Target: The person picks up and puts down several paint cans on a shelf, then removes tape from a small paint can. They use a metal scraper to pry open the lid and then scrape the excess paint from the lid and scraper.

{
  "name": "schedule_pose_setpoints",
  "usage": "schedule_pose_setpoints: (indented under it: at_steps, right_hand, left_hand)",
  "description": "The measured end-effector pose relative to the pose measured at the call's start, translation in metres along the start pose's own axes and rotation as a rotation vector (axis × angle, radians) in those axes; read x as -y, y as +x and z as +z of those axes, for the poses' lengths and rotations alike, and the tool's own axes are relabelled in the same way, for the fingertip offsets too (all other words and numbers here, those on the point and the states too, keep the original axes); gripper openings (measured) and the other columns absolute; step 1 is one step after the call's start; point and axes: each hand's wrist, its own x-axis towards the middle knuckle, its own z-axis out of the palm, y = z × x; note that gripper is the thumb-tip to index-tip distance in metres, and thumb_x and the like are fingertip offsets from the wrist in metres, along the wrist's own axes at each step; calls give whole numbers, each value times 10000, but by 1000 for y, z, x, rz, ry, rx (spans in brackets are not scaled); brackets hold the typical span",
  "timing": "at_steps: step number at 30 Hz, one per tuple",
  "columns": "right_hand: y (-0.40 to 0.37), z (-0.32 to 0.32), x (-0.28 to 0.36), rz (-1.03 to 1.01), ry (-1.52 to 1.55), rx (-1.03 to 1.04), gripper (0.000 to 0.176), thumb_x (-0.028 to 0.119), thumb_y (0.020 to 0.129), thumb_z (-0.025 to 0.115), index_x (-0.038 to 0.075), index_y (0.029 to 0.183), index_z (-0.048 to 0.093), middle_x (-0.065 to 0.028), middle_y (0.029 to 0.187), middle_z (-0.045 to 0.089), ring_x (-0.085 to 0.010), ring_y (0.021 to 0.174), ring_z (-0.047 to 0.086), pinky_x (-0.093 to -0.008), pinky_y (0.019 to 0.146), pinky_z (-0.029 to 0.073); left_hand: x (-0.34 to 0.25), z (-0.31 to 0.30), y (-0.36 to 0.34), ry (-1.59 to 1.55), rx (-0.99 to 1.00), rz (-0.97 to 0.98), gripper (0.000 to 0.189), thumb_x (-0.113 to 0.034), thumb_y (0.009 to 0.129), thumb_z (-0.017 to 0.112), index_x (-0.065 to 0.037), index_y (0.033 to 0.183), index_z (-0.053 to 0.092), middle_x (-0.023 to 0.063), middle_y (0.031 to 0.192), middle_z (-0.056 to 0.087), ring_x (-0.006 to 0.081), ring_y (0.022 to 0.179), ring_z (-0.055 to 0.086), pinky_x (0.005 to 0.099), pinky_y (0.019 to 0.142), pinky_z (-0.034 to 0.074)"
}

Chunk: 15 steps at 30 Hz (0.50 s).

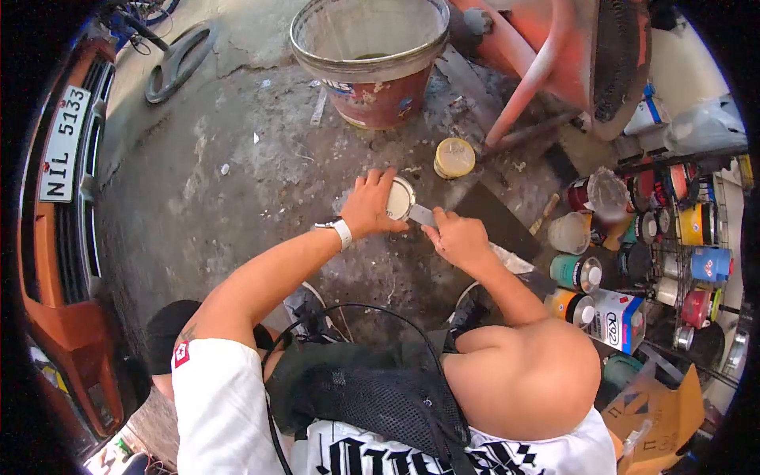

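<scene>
Low over the concrete floor, my left hand (pixel 370 204) is wrapped round the side of a small round can (pixel 400 199) with a pale lid. In my right hand (pixel 461 239) is a flat metal scraper (pixel 423 214); its blade end is right at the can's rim, on the right side. My right fingers are closed round the scraper, hiding its other end. A yellow tub (pixel 454 158) with a whitish lid stands a little beyond the can, up and to the right.
A large dirty bucket (pixel 372 95) stands ahead, beside a red metal frame (pixel 538 71). Paint cans (pixel 575 272) and a wire rack (pixel 669 261) fill the right side. A dark flat sheet (pixel 495 218) lies near my right hand. An orange vehicle (pixel 67 332) is at left.
</scene>
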Motion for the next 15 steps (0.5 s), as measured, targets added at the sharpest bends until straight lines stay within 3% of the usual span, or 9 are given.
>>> schedule_pose_setpoints:
  at_steps: [5,12,15]
  right_hand:
    - [24,-28,-2,-60,-100,219,332,364,942,656,39,983,603,-170,728,704,-357,602,702,-475,538,563]
    - [34,-35,6,-69,-106,284,337,361,939,660,32,980,602,-163,706,703,-357,621,713,-477,546,569]
    - [22,-14,-5,-92,-108,210,353,375,955,647,29,1003,593,-150,708,691,-342,621,709,-457,533,566]
  left_hand:
    - [4,-6,8,-14,60,90,1150,-413,542,937,-99,1498,380,214,1416,481,495,1230,492,562,1008,481]
    - [5,-3,6,16,59,96,1154,-424,557,934,-99,1511,373,211,1399,471,488,1204,487,548,1031,450]
    - [1,-6,4,-17,58,60,1143,-410,554,936,-117,1509,381,202,1415,458,488,1209,480,555,1021,455]
